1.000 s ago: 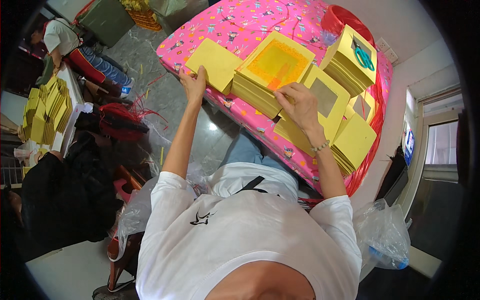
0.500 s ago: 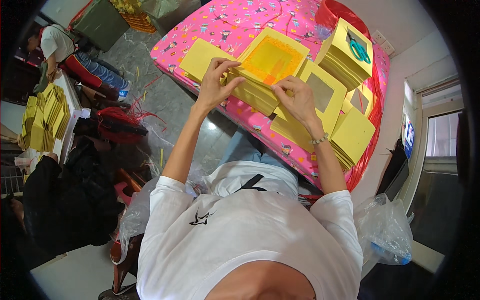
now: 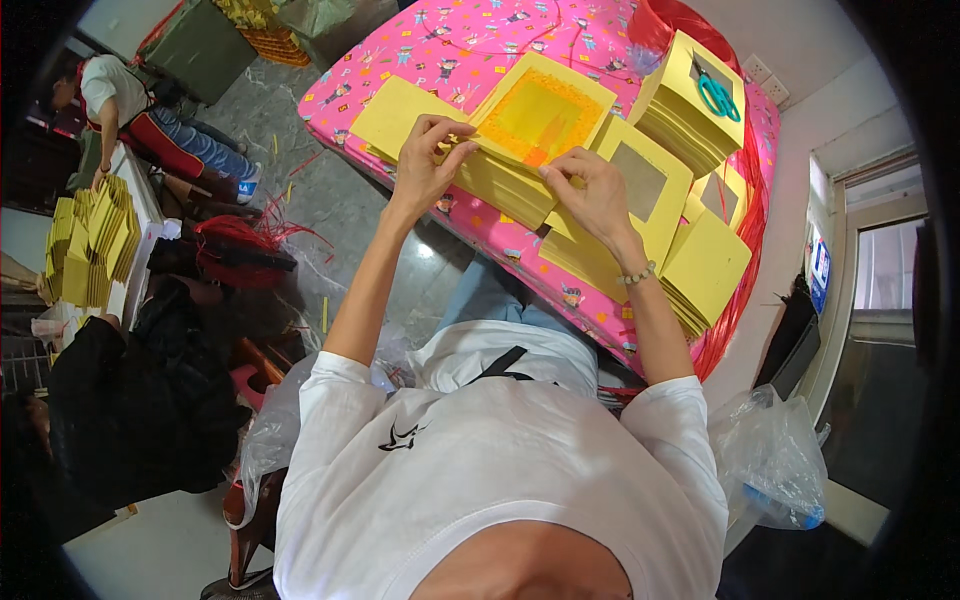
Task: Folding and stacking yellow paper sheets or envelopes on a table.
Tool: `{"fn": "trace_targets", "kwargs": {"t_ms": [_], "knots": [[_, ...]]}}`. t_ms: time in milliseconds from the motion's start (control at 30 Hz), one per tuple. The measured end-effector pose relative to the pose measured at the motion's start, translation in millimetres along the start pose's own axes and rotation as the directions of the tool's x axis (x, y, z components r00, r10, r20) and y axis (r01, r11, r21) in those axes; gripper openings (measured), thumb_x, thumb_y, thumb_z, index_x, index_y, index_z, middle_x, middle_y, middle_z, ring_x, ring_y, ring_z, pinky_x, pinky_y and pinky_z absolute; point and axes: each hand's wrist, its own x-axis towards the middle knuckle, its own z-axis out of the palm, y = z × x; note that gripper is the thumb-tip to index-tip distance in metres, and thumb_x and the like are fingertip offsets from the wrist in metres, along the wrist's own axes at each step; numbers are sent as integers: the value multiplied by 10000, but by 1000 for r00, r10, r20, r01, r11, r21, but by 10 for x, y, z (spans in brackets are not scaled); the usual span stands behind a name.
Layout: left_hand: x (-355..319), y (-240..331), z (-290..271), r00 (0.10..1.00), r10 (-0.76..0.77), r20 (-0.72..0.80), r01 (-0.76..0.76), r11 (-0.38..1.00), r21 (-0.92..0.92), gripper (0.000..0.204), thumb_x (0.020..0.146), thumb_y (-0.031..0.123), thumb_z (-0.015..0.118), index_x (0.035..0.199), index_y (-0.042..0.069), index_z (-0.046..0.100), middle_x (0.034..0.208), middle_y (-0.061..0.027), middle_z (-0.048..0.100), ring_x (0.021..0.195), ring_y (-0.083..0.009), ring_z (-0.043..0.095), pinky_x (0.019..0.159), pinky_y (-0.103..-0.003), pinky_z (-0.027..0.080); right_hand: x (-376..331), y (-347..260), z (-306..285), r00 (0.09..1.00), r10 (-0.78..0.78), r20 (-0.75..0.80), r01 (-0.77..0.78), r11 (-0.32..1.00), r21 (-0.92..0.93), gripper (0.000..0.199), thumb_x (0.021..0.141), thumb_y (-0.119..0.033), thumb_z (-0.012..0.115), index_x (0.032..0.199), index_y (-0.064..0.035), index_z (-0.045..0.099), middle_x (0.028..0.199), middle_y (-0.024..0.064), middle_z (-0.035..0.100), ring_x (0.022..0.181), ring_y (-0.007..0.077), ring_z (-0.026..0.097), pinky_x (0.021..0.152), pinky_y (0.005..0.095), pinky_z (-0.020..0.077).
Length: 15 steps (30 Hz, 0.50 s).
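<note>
A stack of yellow paper (image 3: 505, 190) lies near the bed's front edge, its top sheet (image 3: 492, 102) bearing an orange-bordered square with a brighter yellow middle. My left hand (image 3: 430, 165) is at that sheet's near left corner, thumb and forefinger closed on its edge. At the near right corner, my right hand (image 3: 592, 190) pinches the edge between thumb and curled fingers. A small orange patch (image 3: 537, 157) shows between the two hands. Beside my left hand lies another yellow pile (image 3: 400, 108). Yellow sheets with a grey square (image 3: 640, 180) lie beyond my right wrist.
The pink patterned cover (image 3: 370, 75) lies under the piles. Teal-handled scissors (image 3: 716, 97) rest on a tall yellow stack (image 3: 690, 130). Red strands (image 3: 722, 320) hang down the right side. At far left, a person (image 3: 120, 100) is by a table with yellow bundles (image 3: 95, 240).
My left thumb has moved up toward the forefinger at the paper's edge. My right hand has barely shifted. The person at far left has moved an arm slightly.
</note>
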Motion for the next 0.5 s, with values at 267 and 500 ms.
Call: {"fn": "trace_targets", "kwargs": {"t_ms": [267,500], "knots": [[10,-5,-12,1000,-17,23,17,1000,3,172,825,164,684,983,96,679,965,-39,568,851,-144,559,692,-269,487,12,-8,-9,1000,2,4,-2,1000,-7,244,815,-274,639,774,-44,706,755,98,636,682,250,623,622,352,474],[19,110,-41,997,-65,41,66,997,-41,189,801,179,701,968,94,680,980,-48,563,918,-171,554,737,-301,481,11,-17,-10,1000,-8,-21,8,1000,-21,240,814,-268,643,764,-41,703,739,90,636,652,244,622,600,350,471]]}}
